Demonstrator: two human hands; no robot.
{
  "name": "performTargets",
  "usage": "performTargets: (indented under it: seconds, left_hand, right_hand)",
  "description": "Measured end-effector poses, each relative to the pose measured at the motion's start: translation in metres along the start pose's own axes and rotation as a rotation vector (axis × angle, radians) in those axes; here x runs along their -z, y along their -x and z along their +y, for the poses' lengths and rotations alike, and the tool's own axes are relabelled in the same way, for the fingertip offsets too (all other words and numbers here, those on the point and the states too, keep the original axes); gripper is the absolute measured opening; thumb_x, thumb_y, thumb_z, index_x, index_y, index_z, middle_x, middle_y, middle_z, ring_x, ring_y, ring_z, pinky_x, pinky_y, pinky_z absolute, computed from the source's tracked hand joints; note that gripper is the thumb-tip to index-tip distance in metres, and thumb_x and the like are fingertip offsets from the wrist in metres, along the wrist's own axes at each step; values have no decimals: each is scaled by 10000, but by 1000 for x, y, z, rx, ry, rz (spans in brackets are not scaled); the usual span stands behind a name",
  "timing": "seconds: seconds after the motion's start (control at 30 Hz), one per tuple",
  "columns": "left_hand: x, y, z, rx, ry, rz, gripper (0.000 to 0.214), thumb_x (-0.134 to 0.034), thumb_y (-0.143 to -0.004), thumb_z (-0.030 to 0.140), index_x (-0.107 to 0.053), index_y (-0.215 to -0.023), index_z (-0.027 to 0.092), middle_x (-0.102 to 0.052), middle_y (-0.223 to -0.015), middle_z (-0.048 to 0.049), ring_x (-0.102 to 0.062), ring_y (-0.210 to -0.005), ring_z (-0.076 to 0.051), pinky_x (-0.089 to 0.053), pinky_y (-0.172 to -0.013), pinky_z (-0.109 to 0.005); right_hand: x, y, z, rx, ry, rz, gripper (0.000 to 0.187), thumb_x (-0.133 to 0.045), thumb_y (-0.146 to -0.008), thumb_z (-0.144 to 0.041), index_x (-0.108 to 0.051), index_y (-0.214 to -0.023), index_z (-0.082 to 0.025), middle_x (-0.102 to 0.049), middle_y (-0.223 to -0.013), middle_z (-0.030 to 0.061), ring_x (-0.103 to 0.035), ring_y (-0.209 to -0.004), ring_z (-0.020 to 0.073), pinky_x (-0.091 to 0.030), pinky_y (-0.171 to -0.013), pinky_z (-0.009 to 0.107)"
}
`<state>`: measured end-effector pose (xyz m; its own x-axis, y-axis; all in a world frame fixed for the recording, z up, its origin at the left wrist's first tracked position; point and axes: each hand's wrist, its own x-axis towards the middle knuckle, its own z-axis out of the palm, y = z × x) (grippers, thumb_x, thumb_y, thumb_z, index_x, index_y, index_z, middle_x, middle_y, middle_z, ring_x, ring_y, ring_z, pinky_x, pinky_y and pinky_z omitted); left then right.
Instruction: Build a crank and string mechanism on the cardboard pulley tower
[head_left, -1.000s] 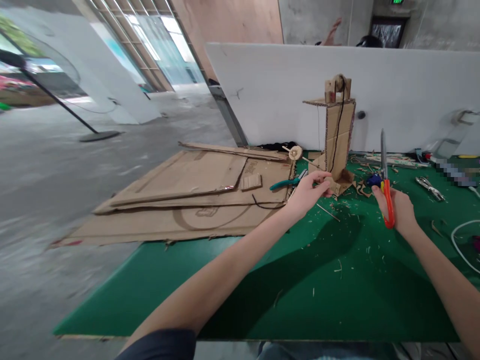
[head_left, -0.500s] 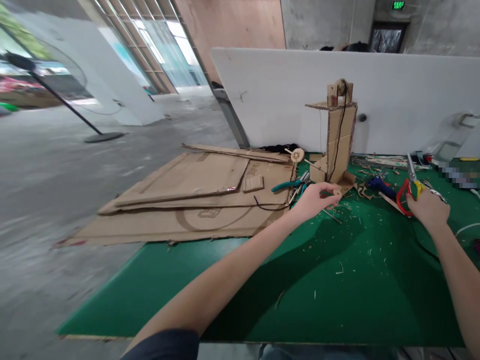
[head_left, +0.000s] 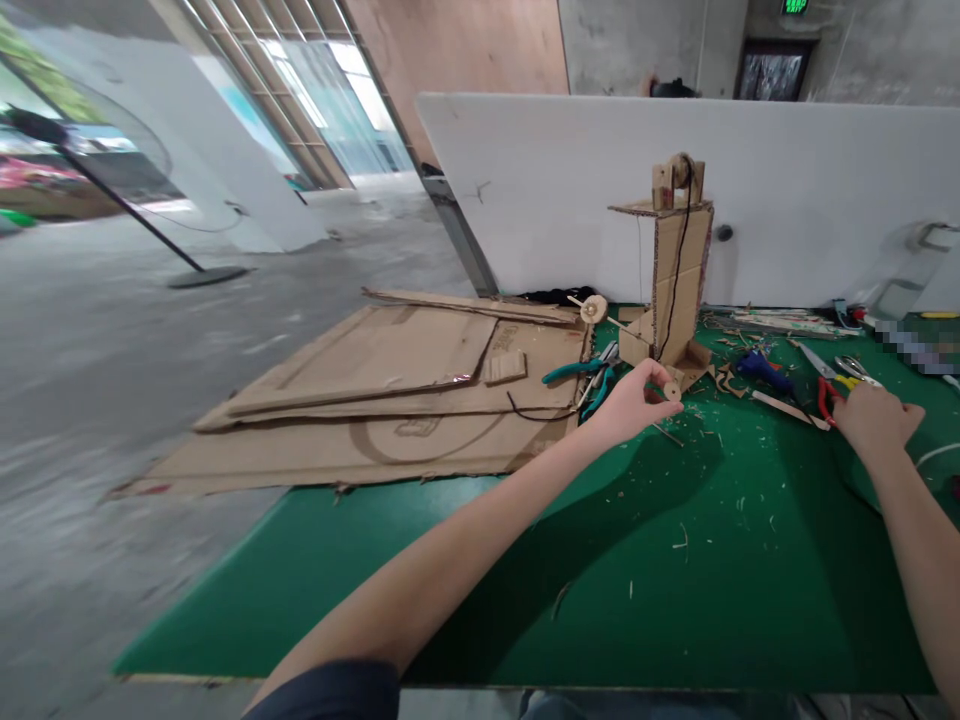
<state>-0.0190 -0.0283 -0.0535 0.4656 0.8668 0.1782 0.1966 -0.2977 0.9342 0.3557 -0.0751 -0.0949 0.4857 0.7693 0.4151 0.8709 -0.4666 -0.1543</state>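
Observation:
My left hand point(head_left: 637, 405) pinches a small round cardboard disc point(head_left: 673, 392) with a hole in its middle, just in front of a tall cardboard stand point(head_left: 679, 280). The stand carries a pulley-like wheel point(head_left: 683, 172) on top, with a black cord running down its side. At the right, my right hand point(head_left: 874, 420) is closed on the red handle of a pair of scissors point(head_left: 814, 362), whose blades point away and lie low over the table. Part of the handle is hidden beneath the fingers. A cardboard wheel on a stick point(head_left: 593, 309) sits left of the stand.
Teal-handled pliers point(head_left: 574, 371) lie left of my left hand, beside stacked cardboard sheets point(head_left: 360, 350). A blue tool point(head_left: 763, 370) and a flat light strip point(head_left: 787, 408) lie between my hands. Scraps litter the green table point(head_left: 600, 590); a white panel point(head_left: 540, 200) stands behind.
My right hand has lowered the scissors from pointing upward to nearly flat at the table. My left hand has turned slightly, so the disc's face and hole now show.

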Motion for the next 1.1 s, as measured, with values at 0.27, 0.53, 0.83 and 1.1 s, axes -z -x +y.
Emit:
performTargets:
  seconds: [0.27,0.53,0.83,1.1]
  left_hand:
    - [0,4,12,47,-34,-34,288,-689,-796,242,-585,-1050,157,-654,-999,-66,-619,-720,-107,-516,-622,-246]
    - [3,3,11,16,0,-321,269,-703,-778,308,-682,-968,119,-703,-840,-54,-648,-740,-137,-525,-684,-256]
    - [3,4,7,117,-256,-268,432,-612,-844,456,-655,-1130,134,-709,-983,-88,-662,-766,-170,-523,-610,-262]
    - [22,-8,-20,-91,-577,136,370,-543,-906,321,-604,-1232,157,-574,-1135,-129,-630,-856,-192,-536,-842,-372]
  right_hand:
    - [35,29,-69,496,-295,69,428,-415,-951,-365,-534,-1293,-136,-649,-1132,191,-657,-951,309,-517,-817,456]
    - [47,93,-149,908,-549,-355,498,-445,-961,-356,-399,-1448,-260,-600,-1296,124,-674,-982,271,-561,-768,413]
    - [11,84,-163,521,-992,-517,182,-505,-911,-366,-582,-983,-218,-674,-802,26,-640,-661,174,-505,-653,326]
    - [1,80,-156,225,-1244,-575,317,-568,-847,-525,-555,-833,-208,-592,-677,-11,-565,-545,133,-461,-560,286]
